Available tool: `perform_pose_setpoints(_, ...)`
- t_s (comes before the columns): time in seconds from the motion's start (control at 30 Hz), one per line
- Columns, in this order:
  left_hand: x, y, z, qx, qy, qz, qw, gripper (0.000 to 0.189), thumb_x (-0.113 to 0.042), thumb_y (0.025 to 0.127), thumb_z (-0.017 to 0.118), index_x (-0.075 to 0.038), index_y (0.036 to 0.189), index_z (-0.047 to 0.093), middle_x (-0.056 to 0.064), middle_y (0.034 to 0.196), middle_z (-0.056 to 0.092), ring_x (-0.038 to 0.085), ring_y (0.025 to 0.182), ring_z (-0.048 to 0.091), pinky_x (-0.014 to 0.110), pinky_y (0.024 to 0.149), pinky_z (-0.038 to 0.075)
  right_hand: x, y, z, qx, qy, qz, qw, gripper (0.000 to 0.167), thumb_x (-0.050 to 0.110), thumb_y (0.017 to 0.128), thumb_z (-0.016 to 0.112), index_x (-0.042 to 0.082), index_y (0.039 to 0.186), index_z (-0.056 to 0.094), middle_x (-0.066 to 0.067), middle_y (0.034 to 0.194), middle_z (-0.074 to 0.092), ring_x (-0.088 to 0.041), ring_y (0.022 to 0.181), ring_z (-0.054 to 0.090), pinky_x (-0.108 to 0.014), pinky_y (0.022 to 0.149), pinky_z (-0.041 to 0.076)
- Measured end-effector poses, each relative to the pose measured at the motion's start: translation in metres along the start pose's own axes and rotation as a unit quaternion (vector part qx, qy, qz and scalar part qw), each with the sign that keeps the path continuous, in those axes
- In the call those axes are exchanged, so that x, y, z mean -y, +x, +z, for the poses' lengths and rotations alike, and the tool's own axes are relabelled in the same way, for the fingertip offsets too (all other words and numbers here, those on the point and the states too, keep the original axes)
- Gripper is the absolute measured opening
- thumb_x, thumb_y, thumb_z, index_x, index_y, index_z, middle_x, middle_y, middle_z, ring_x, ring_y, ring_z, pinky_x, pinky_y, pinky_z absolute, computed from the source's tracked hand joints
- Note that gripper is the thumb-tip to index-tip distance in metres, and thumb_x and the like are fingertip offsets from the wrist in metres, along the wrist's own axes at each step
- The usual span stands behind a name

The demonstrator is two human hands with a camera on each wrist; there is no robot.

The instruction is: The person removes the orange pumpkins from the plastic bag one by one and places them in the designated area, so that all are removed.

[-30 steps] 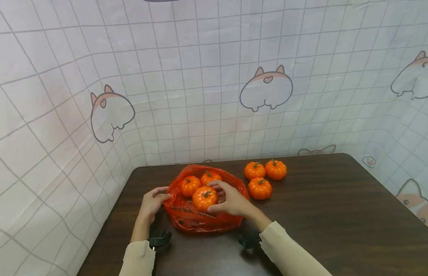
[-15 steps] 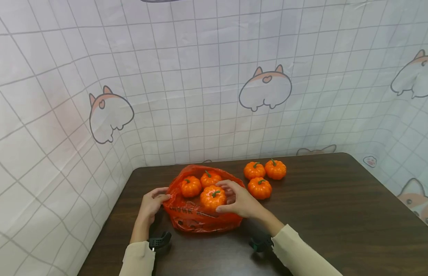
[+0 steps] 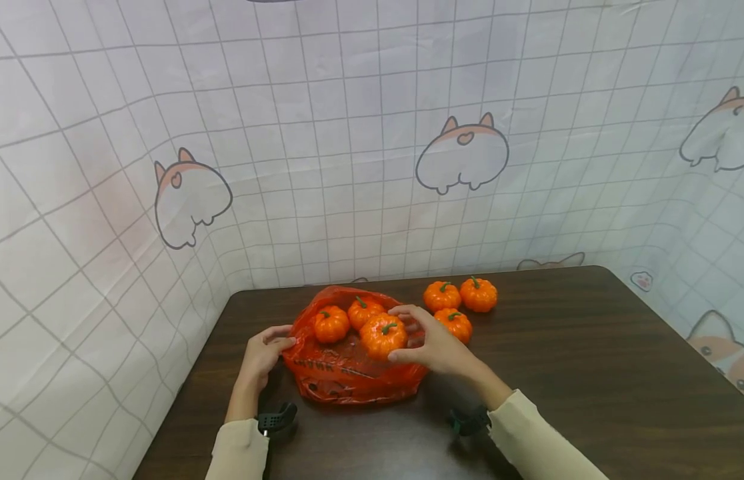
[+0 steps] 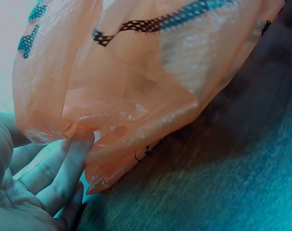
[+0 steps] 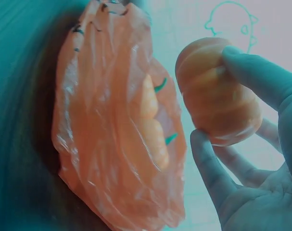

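Observation:
A small orange pumpkin with a green stem is in my right hand, raised over the red plastic bag. The right wrist view shows thumb and fingers on opposite sides of the held pumpkin, above the bag's mouth. Inside the bag sit two more pumpkins, one at the left and one behind. At the bag's left edge, my left hand pinches the rim. In the left wrist view its fingers reach under a fold of the thin plastic.
Three loose pumpkins form a group right of the bag: one at the back, one farther right and one in front, partly behind my right hand. A dark wooden table carries everything. A patterned white curtain hangs behind.
My right hand has moved right and slightly up with the pumpkin, from the bag's middle toward its right side. My left hand stays at the bag's left edge.

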State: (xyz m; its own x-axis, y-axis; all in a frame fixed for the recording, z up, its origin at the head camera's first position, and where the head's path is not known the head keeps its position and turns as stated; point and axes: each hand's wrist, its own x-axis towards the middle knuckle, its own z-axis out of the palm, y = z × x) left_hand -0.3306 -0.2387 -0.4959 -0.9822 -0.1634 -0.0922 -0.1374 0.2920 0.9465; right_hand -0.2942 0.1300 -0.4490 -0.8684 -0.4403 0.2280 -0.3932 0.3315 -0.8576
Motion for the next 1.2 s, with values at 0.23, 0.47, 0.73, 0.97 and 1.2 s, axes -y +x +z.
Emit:
perform_pose_setpoints(0.23, 0.001, -0.001, 0.000, 0.002, -0.003, 0.001, 1.0000, 0.038, -0.020, 0.097, 0.071, -0.009, 0.133, 0.067, 0.006, 0.113, 0.076, 0.018, 0.103, 0.064, 0.031, 0.086, 0.048, -0.002, 0.000, -0.014, -0.016, -0.005, 0.005, 0.9998, 0.071, 0.030, 0.083, 0.087, 0.026, 0.143, 0.051, -0.011, 0.148, 0.051, -0.031, 0.126, 0.056, -0.046, 0.100, 0.053)
perform_pose_setpoints(0.47, 0.003, 0.000, 0.000, 0.002, -0.002, 0.003, 1.0000, 0.038, -0.020, 0.097, 0.070, -0.009, 0.134, 0.066, 0.008, 0.116, 0.075, 0.019, 0.104, 0.065, 0.036, 0.092, 0.049, -0.007, 0.000, -0.033, -0.037, -0.027, -0.003, 0.9989, 0.074, 0.031, 0.084, 0.086, 0.021, 0.147, 0.049, -0.017, 0.149, 0.050, -0.035, 0.126, 0.056, -0.050, 0.099, 0.054)
perform_pose_setpoints(0.73, 0.003, 0.002, 0.001, -0.001, -0.004, -0.001, 1.0000, 0.037, -0.019, 0.098, 0.069, -0.010, 0.133, 0.066, 0.011, 0.121, 0.074, 0.026, 0.113, 0.062, 0.045, 0.101, 0.047, -0.014, -0.002, -0.059, -0.057, -0.028, 0.018, 0.9978, 0.071, 0.035, 0.086, 0.083, 0.025, 0.147, 0.047, -0.018, 0.151, 0.045, -0.039, 0.131, 0.054, -0.052, 0.104, 0.051)
perform_pose_setpoints(0.97, 0.001, 0.001, 0.001, 0.001, -0.004, 0.003, 1.0000, 0.037, -0.020, 0.097, 0.069, -0.009, 0.133, 0.066, 0.011, 0.120, 0.074, 0.023, 0.108, 0.063, 0.041, 0.097, 0.048, -0.019, -0.002, -0.073, -0.061, -0.010, 0.029, 0.9976, 0.070, 0.035, 0.088, 0.082, 0.025, 0.147, 0.046, -0.016, 0.151, 0.044, -0.038, 0.128, 0.056, -0.052, 0.105, 0.050)
perform_pose_setpoints(1.2, 0.000, 0.001, 0.000, 0.003, -0.005, 0.002, 1.0000, 0.038, -0.022, 0.097, 0.070, -0.009, 0.133, 0.066, 0.008, 0.115, 0.075, 0.019, 0.102, 0.065, 0.037, 0.092, 0.049, -0.018, -0.005, -0.084, -0.066, 0.005, 0.038, 0.9971, 0.069, 0.033, 0.089, 0.081, 0.024, 0.147, 0.045, -0.017, 0.150, 0.044, -0.042, 0.126, 0.057, -0.051, 0.099, 0.054)
